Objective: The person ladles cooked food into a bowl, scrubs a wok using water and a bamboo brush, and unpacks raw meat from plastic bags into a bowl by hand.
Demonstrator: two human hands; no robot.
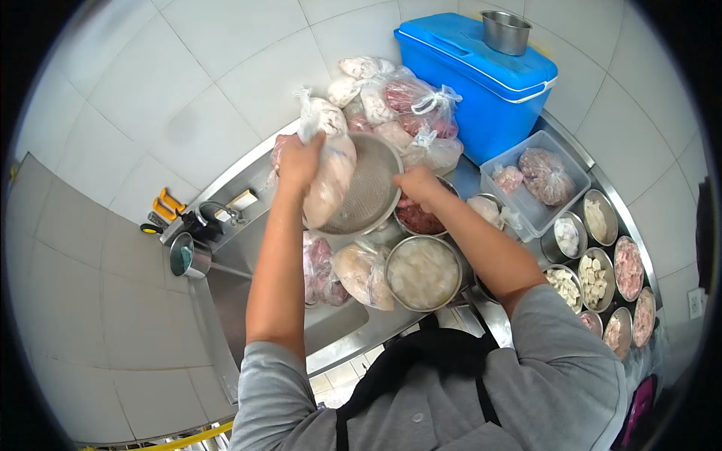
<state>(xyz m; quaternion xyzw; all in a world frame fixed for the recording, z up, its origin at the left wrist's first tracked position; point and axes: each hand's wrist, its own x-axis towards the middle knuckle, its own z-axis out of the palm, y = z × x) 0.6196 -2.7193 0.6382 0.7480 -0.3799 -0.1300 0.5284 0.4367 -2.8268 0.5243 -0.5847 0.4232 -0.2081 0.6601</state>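
My left hand (301,164) is closed around the upper part of a clear plastic bag of pale meat (331,180), which hangs in front of a round mesh strainer (372,177). My right hand (421,186) grips the strainer's right rim, and the strainer is tilted with its mesh facing me. Just under that hand sits a bowl of dark red meat (421,219). A bowl of pale, whitish pieces (423,273) stands nearer to me. Beside it, at the sink, lie a bag of pale meat (362,274) and a bag of pinkish meat (323,269).
Several knotted bags of meat (421,105) are piled against the wall. A blue cooler (474,83) carries a metal container (505,33). Right of it are a clear plastic bin (526,222) and several metal bowls of cut food (594,279). The steel sink (335,331) and orange-handled tools (169,201) are left.
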